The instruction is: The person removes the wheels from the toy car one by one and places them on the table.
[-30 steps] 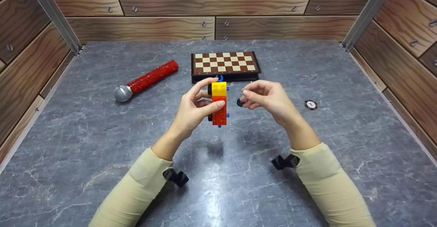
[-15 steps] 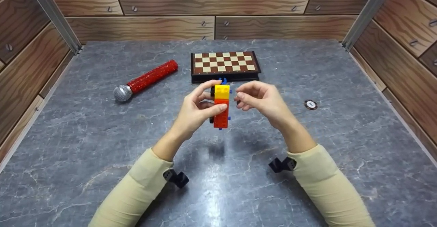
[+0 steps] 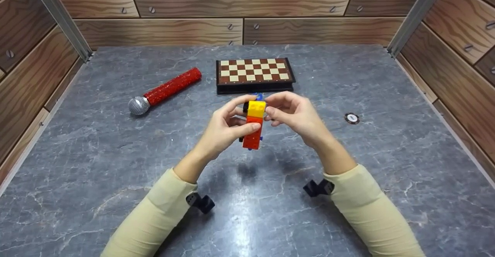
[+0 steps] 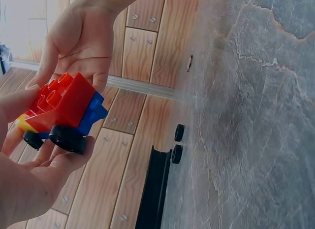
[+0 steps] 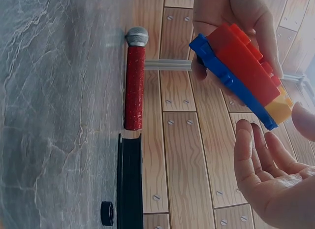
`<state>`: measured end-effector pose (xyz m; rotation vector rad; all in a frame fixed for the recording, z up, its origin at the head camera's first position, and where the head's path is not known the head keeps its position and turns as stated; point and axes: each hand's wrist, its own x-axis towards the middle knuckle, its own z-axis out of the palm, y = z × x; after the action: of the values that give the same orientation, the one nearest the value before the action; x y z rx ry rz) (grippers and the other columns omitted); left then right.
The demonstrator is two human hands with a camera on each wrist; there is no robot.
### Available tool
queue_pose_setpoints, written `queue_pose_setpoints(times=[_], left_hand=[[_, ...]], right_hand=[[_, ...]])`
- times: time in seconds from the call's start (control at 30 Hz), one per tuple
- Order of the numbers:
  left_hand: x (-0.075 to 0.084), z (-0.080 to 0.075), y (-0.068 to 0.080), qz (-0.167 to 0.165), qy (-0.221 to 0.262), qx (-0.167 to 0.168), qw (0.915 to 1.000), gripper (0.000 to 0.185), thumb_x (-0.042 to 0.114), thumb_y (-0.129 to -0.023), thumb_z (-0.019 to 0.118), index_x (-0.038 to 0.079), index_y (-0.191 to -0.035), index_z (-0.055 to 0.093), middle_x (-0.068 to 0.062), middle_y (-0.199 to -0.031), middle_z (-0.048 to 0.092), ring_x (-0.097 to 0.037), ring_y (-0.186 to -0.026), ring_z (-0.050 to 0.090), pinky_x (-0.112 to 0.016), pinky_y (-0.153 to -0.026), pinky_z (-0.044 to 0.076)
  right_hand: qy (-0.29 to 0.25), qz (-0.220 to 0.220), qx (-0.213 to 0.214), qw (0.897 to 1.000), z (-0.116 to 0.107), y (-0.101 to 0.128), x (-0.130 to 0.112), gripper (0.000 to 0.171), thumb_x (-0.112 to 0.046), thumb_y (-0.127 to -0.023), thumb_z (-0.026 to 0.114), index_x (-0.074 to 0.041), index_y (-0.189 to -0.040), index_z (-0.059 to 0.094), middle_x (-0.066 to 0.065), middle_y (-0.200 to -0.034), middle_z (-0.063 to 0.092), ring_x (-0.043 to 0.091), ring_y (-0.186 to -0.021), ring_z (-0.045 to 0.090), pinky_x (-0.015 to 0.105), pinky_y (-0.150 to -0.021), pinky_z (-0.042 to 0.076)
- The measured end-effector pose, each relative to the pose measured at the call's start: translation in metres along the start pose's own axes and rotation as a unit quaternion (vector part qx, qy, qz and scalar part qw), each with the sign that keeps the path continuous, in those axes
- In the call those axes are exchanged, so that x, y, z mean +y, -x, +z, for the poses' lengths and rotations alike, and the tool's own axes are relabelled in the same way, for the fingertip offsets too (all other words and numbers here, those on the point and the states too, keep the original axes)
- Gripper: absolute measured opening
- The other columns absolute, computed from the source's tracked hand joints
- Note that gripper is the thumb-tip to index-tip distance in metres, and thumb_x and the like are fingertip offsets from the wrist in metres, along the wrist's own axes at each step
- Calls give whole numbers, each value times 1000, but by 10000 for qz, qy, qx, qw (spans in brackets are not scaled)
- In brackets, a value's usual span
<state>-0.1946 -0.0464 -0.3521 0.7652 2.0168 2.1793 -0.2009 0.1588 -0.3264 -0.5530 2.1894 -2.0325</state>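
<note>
Your left hand [image 3: 224, 127] grips the studded red, yellow and blue plastic brick car [image 3: 253, 123] above the veined grey marble desk [image 3: 96, 152], nearer you than the chequered wooden chessboard [image 3: 254, 71]; your right hand's [image 3: 297, 114] fingers [image 3: 270, 112] pinch its yellow end.

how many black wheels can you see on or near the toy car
4: two on the toy car in the left hand, at and; two loose by the chessboard's edge. Others may be hidden.

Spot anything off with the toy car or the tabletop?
The toy car in the left hand shows black wheels on one side only; two loose wheels lie on the table beside the chessboard. The right hand touches the car's bare side.
</note>
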Motion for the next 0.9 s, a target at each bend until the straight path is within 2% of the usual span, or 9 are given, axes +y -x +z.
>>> queue_pose_setpoints(times=[0.27,0.47,0.57,0.73,0.9], left_hand=[[3,0,0,-152,-340,-247,9990,56,4,-81,71,9,-133,50,-16,-104,61,-29,-83,63,-38,-73,53],[25,5,6,-148,-466,-410,9980,52,-1,-82,68,2,-131,50,-18,-106,60,-30,-87,62,-38,-75,53],[28,5,8,-117,-463,-428,9979,50,-2,-82,67,1,-130,50,-18,-106,60,-30,-88,61,-37,-75,52],[23,4,6,-125,-435,-462,9979,52,-1,-82,67,2,-131,50,-19,-105,61,-30,-89,61,-36,-76,52],[6,-1,1,-103,-384,-489,9980,55,3,-82,69,9,-133,50,-17,-107,62,-29,-87,63,-38,-74,53]], right_hand=[[-77,35,-10,10000,1,0,-1,32,-8,-84,69,4,-111,56,18,-103,61,24,-81,62,30,-68,53],[-8,-9,-92,10000,2,0,0,32,-10,-84,69,3,-110,57,18,-101,62,25,-82,62,30,-66,53],[-16,-24,-124,9999,2,0,0,33,-9,-83,70,2,-111,57,17,-103,61,25,-83,62,33,-68,53],[-4,-38,-135,9999,3,0,0,35,-8,-82,71,2,-112,56,16,-104,62,26,-86,62,39,-72,54],[-22,-119,-54,9999,4,0,0,33,-7,-82,71,2,-111,57,16,-101,63,25,-82,62,35,-69,54]])
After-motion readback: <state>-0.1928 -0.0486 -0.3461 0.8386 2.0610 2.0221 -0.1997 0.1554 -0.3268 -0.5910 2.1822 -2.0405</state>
